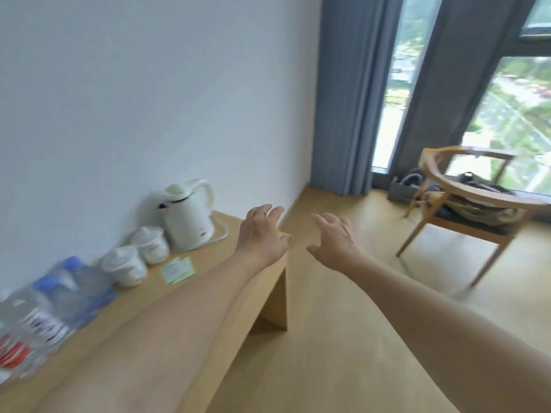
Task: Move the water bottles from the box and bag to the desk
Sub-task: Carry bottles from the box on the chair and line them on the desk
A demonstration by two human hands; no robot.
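Several clear water bottles (59, 299) with blue caps stand at the near left of the wooden desk (238, 296), against the wall; the nearest ones carry red and blue labels and are blurred. My left hand (262, 234) reaches forward over the desk's far corner, fingers spread, holding nothing. My right hand (337, 239) stretches out beside it above the floor, fingers also spread and empty. No box shows. A grey bag (404, 189) sits on the floor by the window.
A white kettle (187, 216) and two white lidded cups (137, 254) stand along the wall on the desk, with green paper slips (177, 269) beside them. A wooden chair (471, 210) holding a backpack stands at the right. Grey curtains hang by the window.
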